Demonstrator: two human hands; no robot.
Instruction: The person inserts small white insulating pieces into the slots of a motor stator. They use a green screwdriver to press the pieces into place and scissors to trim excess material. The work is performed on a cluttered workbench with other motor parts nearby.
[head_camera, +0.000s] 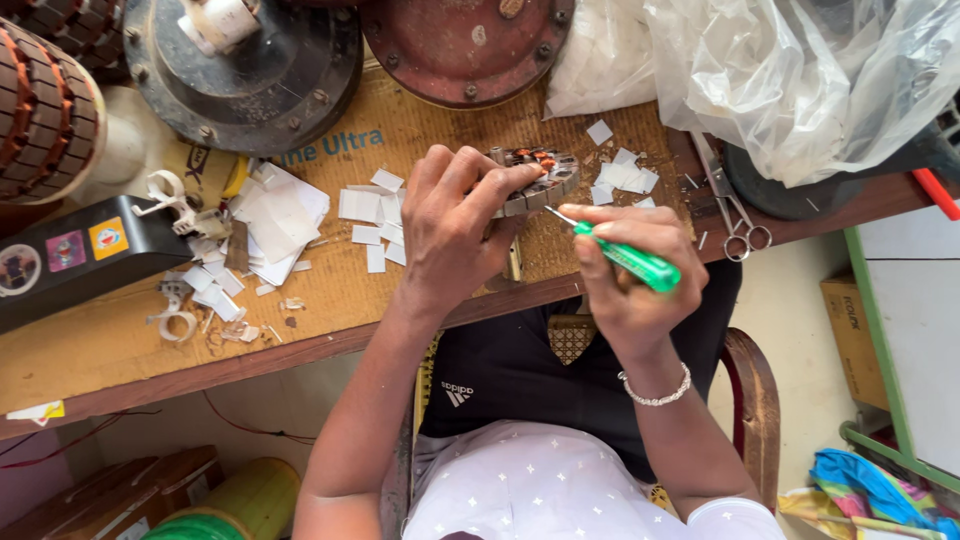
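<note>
Gripping a small round motor stator (535, 178) at the counter's (120, 340) near edge, the left hand (450, 235) was closed over its rim, fingers curled on top. The right hand (630, 270) was closed around a green-handled screwdriver (628, 258), its thin metal tip touching the stator's slotted side. Copper windings showed reddish inside the laminated grey ring; how many slots were already lined I could not tell. Cut white paper slips (372, 215) lay just left of the left hand, more (622, 178) beyond the right, so cutting looked largely done and fitting underway. Steel scissors (738, 215) rested right of the right hand, beneath crinkled clear plastic bags (800, 70).
</note>
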